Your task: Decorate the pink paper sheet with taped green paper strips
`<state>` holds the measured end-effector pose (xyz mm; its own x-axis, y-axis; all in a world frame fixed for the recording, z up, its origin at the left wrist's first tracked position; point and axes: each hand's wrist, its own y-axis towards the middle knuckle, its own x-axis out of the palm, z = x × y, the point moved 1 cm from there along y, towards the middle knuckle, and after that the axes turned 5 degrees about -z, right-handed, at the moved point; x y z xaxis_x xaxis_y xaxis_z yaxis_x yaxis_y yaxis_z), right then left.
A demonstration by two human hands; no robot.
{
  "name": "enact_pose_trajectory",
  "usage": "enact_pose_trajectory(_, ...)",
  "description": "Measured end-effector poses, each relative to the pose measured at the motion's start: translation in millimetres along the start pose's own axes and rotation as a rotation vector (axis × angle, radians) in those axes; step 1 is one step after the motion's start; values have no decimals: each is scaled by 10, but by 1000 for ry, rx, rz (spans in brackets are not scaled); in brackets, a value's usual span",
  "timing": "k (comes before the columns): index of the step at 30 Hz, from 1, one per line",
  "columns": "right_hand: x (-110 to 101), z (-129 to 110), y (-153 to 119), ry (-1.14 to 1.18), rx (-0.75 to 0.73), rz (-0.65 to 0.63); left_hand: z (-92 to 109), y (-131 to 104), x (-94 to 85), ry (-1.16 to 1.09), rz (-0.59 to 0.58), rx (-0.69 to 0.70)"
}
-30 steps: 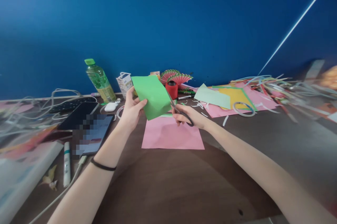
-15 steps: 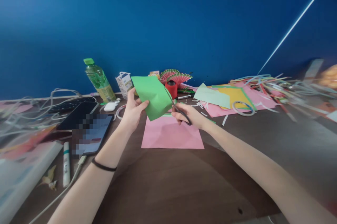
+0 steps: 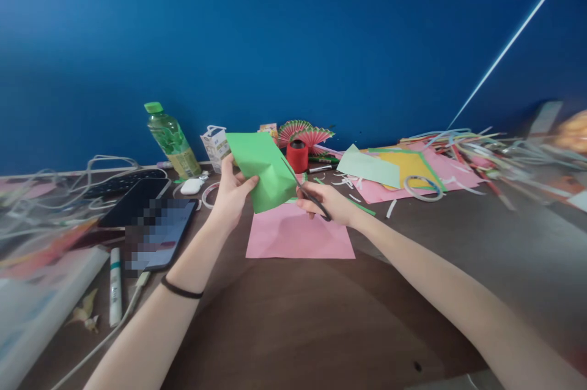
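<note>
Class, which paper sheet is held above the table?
The bright green sheet in the left hand; the pink sheets, yellow sheet and pale mint sheet lie on the table.

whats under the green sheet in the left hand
A pink sheet lies on the table below the green sheet. Part of its far side is covered, so anything there cannot be seen.

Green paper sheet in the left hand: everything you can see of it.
The green paper sheet is bright, plain and roughly four-sided, thin-looking and a little buckled near the thumb. It is held up at a tilt, its lower corner overlapping the far edge of the pink sheet in view. The left hand grips its left edge, thumb on the face toward the camera. At its right edge, a blade of the scissors, held in the right hand, lies across that face. Its back is hidden.
</note>
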<state>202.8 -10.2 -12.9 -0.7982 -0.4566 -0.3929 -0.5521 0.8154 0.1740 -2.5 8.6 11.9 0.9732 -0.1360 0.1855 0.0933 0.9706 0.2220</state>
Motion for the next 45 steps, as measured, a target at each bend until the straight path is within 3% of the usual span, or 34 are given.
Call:
enact_pose_trajectory(9, 15, -95, 5, 37, 26, -16, 12, -18, 6, 28, -25, 19)
enact_pose_trajectory(16, 32, -139, -37, -447, -23, 117, 45, -16, 12, -58, -4, -145)
enact_pose_trajectory(20, 52, -192, -55, -556, -11, 160, 44, -19, 7, -89, -7, -158)
enact_pose_trajectory(24, 65, -150, -47, -440, -5, 121, 30, -15, 12, -137, -13, -114)
enact_pose_trajectory(30, 98, -110, -14, 10, -24, -59, -4, -24, 38, -176, -44, -109)
enact_pose_trajectory(38, 141, -137, -19, 188, -10, -101, -29, -6, -1, -168, -74, -93)
enact_pose_trajectory(45, 161, -139, -20, 163, -4, -97, -31, -12, 9, -137, -78, -68)
